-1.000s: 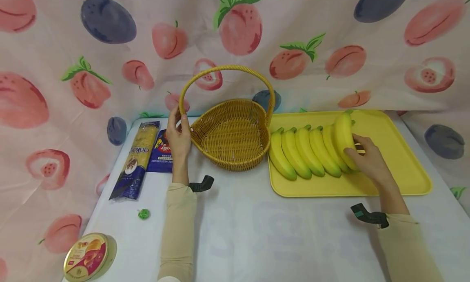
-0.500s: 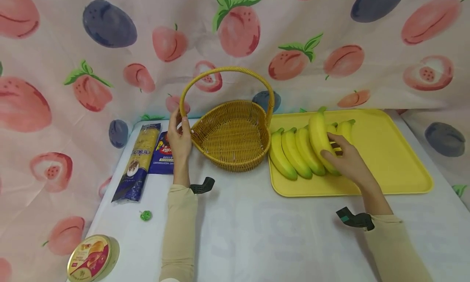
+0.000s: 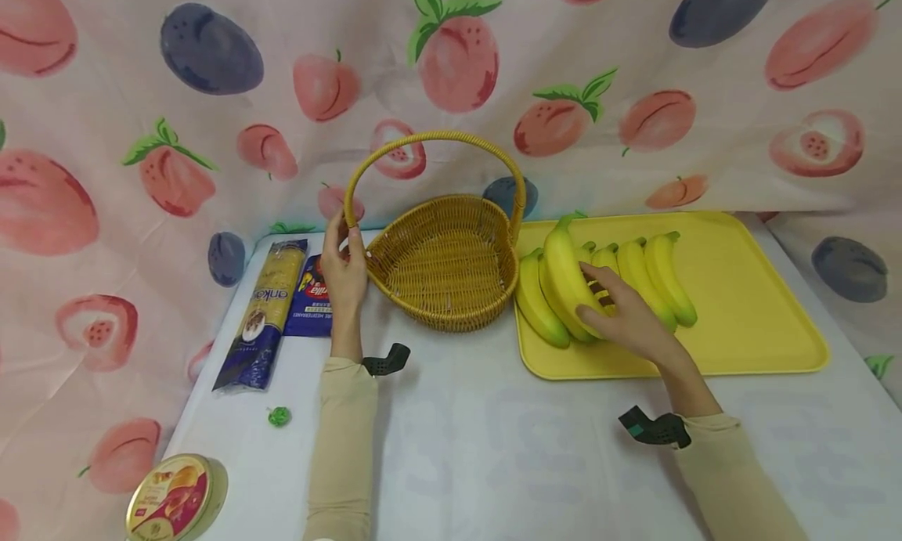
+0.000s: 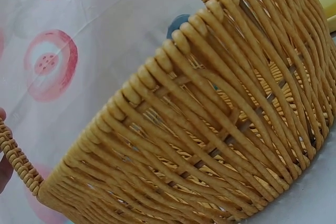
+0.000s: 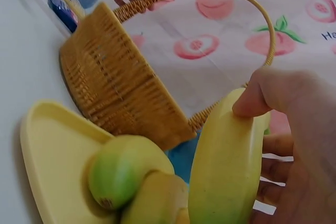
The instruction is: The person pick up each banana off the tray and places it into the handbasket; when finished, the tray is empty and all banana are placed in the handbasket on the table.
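My right hand [image 3: 627,314] grips a yellow banana [image 3: 567,275] between thumb and fingers, raised over the left part of the yellow tray [image 3: 761,306]. The right wrist view shows the held banana [image 5: 226,161] close up, thumb on its near side. Several more bananas [image 3: 669,279] lie in a row in the tray, some hidden behind my hand and the held one. At the left, my left hand [image 3: 345,271] holds the base of the handle of a brown wicker basket [image 3: 451,259]. The basket has a tall arched handle, and its bottom is bare.
Left of the basket lie a long pasta packet [image 3: 264,314] and a blue packet [image 3: 308,302], partly behind my left hand. A small green ball [image 3: 279,416] and a round tin [image 3: 169,498] sit nearer. A fruit-print cloth [image 3: 458,63] hangs behind the table.
My right hand has moved left with the banana, from above the row's right end toward the basket. The left hand stays on the basket handle.
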A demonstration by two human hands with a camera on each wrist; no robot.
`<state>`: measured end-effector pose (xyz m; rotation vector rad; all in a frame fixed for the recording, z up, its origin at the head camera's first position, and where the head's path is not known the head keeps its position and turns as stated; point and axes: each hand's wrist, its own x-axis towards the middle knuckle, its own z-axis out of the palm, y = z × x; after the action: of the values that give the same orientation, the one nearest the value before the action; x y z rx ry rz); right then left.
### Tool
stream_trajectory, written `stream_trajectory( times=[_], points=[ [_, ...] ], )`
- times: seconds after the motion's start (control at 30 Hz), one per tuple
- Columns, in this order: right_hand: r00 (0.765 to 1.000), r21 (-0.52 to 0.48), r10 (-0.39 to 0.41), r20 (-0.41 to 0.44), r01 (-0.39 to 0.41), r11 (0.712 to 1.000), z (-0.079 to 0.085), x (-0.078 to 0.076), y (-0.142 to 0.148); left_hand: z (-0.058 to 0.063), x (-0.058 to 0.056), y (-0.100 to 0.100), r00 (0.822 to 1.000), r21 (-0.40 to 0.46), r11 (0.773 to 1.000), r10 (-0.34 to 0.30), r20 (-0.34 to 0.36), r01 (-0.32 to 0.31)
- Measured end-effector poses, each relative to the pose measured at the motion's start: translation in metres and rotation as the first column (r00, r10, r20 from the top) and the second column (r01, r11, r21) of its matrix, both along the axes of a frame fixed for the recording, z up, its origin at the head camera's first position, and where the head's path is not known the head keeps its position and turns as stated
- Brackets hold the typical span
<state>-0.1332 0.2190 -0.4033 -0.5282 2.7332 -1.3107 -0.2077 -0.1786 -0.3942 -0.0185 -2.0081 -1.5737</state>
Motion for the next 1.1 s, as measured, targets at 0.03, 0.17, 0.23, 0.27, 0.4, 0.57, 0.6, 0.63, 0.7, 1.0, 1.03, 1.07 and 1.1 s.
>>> stream_trajectory(
  times=[0.03,0.17,0.23,0.27,0.4,0.57,0.6,0.63,0.7,1.0,1.03,1.07,1.1],
  points=[
    [1.0,-0.002,0.012,0.012,-0.012,1.0,0.0,0.0,-0.002,0.004,0.003,0.002,1.0,0.001,1.0,-0.004,0.001,0.004],
    [0.998,-0.008,0.053,0.033,-0.052,0.999,0.003,0.003,-0.011,0.02,0.014,0.008,1.0,-0.001,1.0,-0.013,0.012,0.013],
    [0.997,-0.014,0.073,0.025,-0.073,0.997,0.005,0.004,-0.017,0.02,0.015,0.008,1.0,-0.001,1.0,-0.014,0.005,0.014],
    [0.996,-0.015,0.082,0.021,-0.082,0.997,0.007,0.004,-0.021,0.02,0.015,0.008,1.0,0.001,1.0,-0.017,0.002,0.017],
    [0.992,-0.03,0.122,0.022,-0.121,0.992,0.011,0.001,-0.037,0.019,0.015,0.007,1.0,0.007,1.0,-0.024,-0.005,0.024],
    [0.989,-0.037,0.149,0.02,-0.148,0.988,0.017,-0.005,-0.06,0.018,0.016,0.007,1.0,0.009,1.0,-0.027,0.001,0.027],
    [0.989,-0.039,0.149,0.022,-0.148,0.988,0.018,-0.007,-0.065,0.018,0.016,0.007,1.0,0.008,1.0,-0.027,0.002,0.027],
    [0.989,-0.04,0.149,0.023,-0.148,0.988,0.019,-0.009,-0.069,0.018,0.016,0.007,1.0,0.006,1.0,-0.027,0.003,0.027],
    [0.988,-0.04,0.149,0.028,-0.148,0.988,0.021,-0.012,-0.078,0.019,0.016,0.007,1.0,0.002,1.0,-0.027,0.002,0.027],
    [0.986,-0.089,0.129,0.108,-0.12,0.989,0.03,-0.035,-0.114,0.02,0.017,0.008,1.0,-0.01,1.0,-0.016,0.006,0.016],
    [0.986,-0.083,0.121,0.119,-0.111,0.99,0.031,-0.038,-0.119,0.02,0.017,0.008,1.0,-0.01,1.0,-0.017,0.006,0.017],
    [0.986,-0.077,0.114,0.125,-0.105,0.992,0.032,-0.041,-0.123,0.02,0.017,0.008,1.0,-0.01,1.0,-0.016,0.007,0.016],
    [0.985,-0.067,0.106,0.133,-0.098,0.993,0.033,-0.044,-0.128,0.02,0.017,0.008,1.0,-0.01,1.0,-0.015,0.007,0.015]
  ],
)
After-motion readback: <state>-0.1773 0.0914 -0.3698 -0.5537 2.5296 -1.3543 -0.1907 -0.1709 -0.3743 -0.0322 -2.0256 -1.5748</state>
